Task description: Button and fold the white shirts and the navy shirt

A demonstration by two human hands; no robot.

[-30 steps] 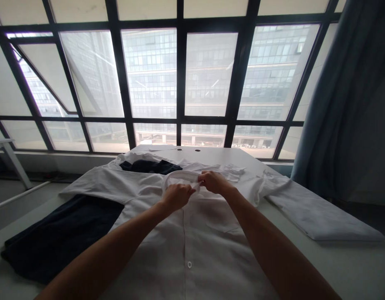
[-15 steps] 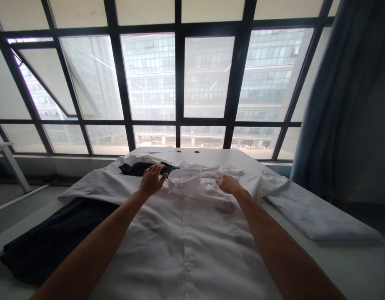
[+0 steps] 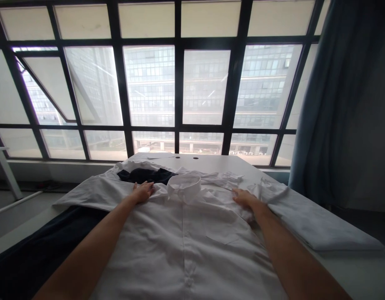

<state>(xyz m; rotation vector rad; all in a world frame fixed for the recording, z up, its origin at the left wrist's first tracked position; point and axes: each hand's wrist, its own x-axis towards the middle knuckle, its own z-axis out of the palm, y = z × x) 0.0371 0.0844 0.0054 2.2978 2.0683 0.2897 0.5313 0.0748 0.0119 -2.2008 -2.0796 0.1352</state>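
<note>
A white button-up shirt (image 3: 155, 241) lies front side up across the table, its collar (image 3: 186, 188) standing at the far end and its button placket running toward me. My left hand (image 3: 143, 192) rests on the shirt's left shoulder area, fingers stretched out and holding nothing visible. On the opposite shoulder is my right hand (image 3: 243, 197), palm down with its fingers extended over the cloth; the fingertips show only in part. Just beyond my left hand lies a dark bunched garment (image 3: 145, 175).
Folded white cloth (image 3: 330, 229) lies on the right. A dark garment (image 3: 55, 241) is partly under the shirt at left. The white table (image 3: 220, 162) reaches toward a large window (image 3: 208, 87). A grey-blue curtain (image 3: 323, 104) hangs at right.
Both hands have moved apart and lower, from near the collar out onto the shoulders of the shirt. The view has tilted slightly up.
</note>
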